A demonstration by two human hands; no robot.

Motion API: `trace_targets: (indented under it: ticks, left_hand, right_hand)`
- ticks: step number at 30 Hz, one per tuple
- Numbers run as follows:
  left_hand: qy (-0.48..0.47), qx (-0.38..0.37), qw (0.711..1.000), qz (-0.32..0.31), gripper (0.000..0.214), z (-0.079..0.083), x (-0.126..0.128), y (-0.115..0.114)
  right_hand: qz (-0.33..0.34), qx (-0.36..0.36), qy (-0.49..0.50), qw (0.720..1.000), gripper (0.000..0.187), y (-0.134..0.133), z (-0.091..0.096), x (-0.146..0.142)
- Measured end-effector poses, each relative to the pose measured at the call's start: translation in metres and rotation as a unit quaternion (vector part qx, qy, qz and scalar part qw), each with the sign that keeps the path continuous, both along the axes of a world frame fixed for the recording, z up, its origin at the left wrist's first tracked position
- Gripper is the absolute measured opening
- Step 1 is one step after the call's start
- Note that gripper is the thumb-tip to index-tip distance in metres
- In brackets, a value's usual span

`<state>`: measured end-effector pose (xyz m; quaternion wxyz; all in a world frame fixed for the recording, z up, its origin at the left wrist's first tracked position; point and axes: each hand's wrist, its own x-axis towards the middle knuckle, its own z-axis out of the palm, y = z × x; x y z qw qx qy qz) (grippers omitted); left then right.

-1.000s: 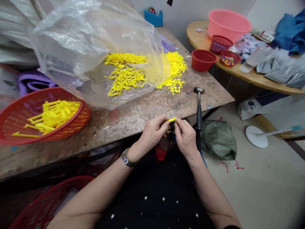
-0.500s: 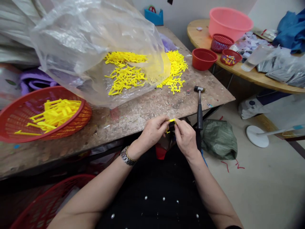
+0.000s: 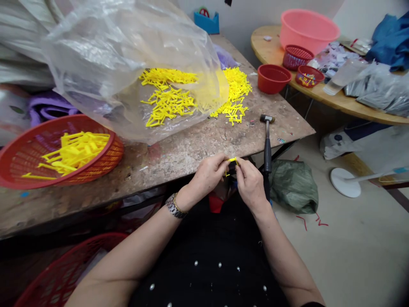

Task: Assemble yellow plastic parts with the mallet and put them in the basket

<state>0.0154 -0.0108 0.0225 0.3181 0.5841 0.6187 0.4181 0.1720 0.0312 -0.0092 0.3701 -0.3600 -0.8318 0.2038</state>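
Between my two hands, just off the front edge of the workbench (image 3: 179,147), is a small yellow plastic piece (image 3: 232,160). My left hand (image 3: 209,172) pinches one end, and a thin yellow bit sticks out below its fingers. My right hand (image 3: 251,179) grips the other end between thumb and forefinger. The fingers cover much of the piece. Loose yellow plastic pieces (image 3: 234,91) lie heaped on the bench, partly inside a clear plastic bag (image 3: 128,55). More yellow pieces fill part of a red basket (image 3: 110,160) on the left.
A hammer (image 3: 267,145) rests at the bench's right edge, handle overhanging. Behind it stands a red bowl (image 3: 274,83). A wooden table (image 3: 265,40) at right holds a pink basin (image 3: 308,32) and small baskets. A green sack (image 3: 295,187) lies on the floor.
Both hands have shifted very slightly, the left a little to the right and up, with the yellow piece still held between them. Everything else looks the same.
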Motion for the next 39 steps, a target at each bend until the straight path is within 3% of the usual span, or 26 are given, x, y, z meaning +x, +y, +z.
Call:
trace_targets:
  ticks: [6,13,23,26,29,35,39]
  left_hand:
    - [-0.09,-0.019,0.996,-0.009,0.02,0.001,-0.004,-0.001]
    - [-0.127,-0.067,0.99,-0.002,0.022,-0.001,-0.007,-0.003]
    - [-0.099,-0.054,0.993,0.019,0.021,0.005,-0.007,0.0]
    - [-0.034,-0.026,0.999,0.029,0.02,0.011,-0.012,0.001]
    - [0.1,0.033,0.993,0.051,0.018,0.015,-0.021,0.006]
    - [0.319,0.093,0.941,0.054,0.019,0.023,-0.04,0.02]
    - [0.429,0.076,0.899,0.042,0.025,0.026,-0.044,0.031]
  right_hand:
    - [0.005,-0.092,0.109,0.99,0.031,0.002,0.003,0.0]
    - [-0.015,-0.209,0.189,0.959,0.028,0.003,-0.001,-0.004]
    - [0.005,-0.227,0.179,0.957,0.029,0.006,-0.004,-0.005]
    - [0.004,-0.215,0.167,0.962,0.032,0.008,-0.001,-0.004]
    - [-0.009,-0.184,0.159,0.97,0.032,0.01,0.006,0.001]
    - [-0.073,-0.027,0.082,0.994,0.026,0.028,0.03,0.03]
    - [-0.131,0.019,-0.011,0.991,0.028,0.053,0.033,0.058]
